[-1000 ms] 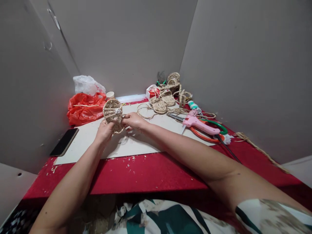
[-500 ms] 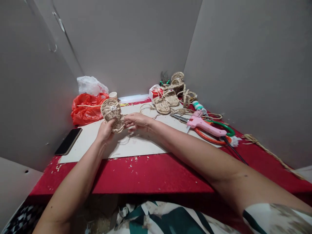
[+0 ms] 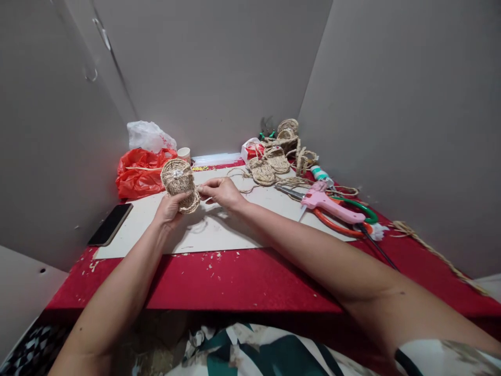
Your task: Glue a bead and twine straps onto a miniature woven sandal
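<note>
A small slipper woven of straw cord (image 3: 178,180), with pale beads on its strap, is held up over the white board (image 3: 235,232). My left hand (image 3: 172,208) grips it at its lower end, thumb across the front. At the slipper's right edge, my right hand (image 3: 224,193) pinches with thumb and forefinger what looks like a cord coming off the slipper. A thin loose end shows below these fingers. Behind, more woven slippers (image 3: 263,171) lie on the board's far edge.
At the right lie a pink glue gun (image 3: 326,202) and scissors with orange and green handles (image 3: 368,210). A phone (image 3: 110,224) rests at the left. Red plastic bag (image 3: 141,177), paper cup (image 3: 183,153) and clear sticks (image 3: 217,158) stand along the back, before grey walls.
The fingers of my right hand have closed into a pinch beside the slipper's edge. My left hand still holds the slipper in nearly the same place. The view has shifted slightly.
</note>
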The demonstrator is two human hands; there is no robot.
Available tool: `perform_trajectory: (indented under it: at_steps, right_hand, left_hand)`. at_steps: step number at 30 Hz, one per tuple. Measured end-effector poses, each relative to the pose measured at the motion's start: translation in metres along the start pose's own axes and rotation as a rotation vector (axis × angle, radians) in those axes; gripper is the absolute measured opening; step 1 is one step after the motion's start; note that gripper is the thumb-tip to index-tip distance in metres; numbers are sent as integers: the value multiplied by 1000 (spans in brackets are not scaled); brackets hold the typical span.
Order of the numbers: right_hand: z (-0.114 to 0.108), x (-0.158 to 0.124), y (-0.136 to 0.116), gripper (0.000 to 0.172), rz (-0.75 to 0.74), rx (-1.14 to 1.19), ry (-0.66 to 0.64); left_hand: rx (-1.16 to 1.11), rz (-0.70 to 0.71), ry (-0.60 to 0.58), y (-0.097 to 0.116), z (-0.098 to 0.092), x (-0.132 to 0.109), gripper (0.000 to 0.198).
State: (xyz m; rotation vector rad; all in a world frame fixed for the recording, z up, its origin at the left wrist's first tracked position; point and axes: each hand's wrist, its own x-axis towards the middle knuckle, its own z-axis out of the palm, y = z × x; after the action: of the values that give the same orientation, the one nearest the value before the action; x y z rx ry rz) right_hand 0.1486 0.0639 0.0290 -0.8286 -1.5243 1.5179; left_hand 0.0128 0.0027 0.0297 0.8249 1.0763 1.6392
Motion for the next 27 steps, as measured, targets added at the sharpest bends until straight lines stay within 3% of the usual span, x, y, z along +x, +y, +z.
perform_trajectory:
  at_steps: [12, 21, 27]
  right_hand:
    - [5, -5, 3, 14, -89, -52, 19]
    - [8, -4, 9, 18, -51, -40, 17]
    - [-1, -6, -12, 15, -2, -12, -111]
  left_hand:
    - [45, -23, 47, -4, 1, -1, 24]
    - [22, -90, 87, -6, 2, 0, 22]
    - [-22, -114, 50, 7, 0, 0, 19]
